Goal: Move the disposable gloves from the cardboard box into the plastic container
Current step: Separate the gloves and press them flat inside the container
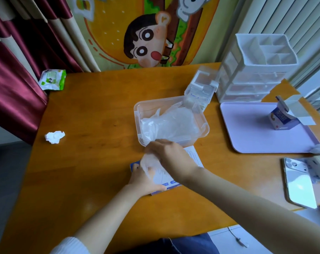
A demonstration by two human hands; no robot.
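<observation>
A flat white-and-blue cardboard box point(194, 156) lies on the wooden table in front of me. My left hand point(144, 182) grips its near left end, thumb along the front edge. Over the box, my right hand point(169, 155) pinches a bunch of thin clear disposable gloves point(149, 162) that sticks up from the box. Just beyond stands the clear plastic container point(206, 130), open, with a pile of clear gloves point(170, 123) inside. Its clear lid point(201, 87) leans behind it.
A lilac tray point(256, 138) on the right carries a small opened blue carton point(282, 118). A white drawer organiser point(256, 70) stands behind it. A phone point(298, 182) lies at the right edge, a crumpled tissue point(54, 137) and a wipes pack point(52, 79) at the left.
</observation>
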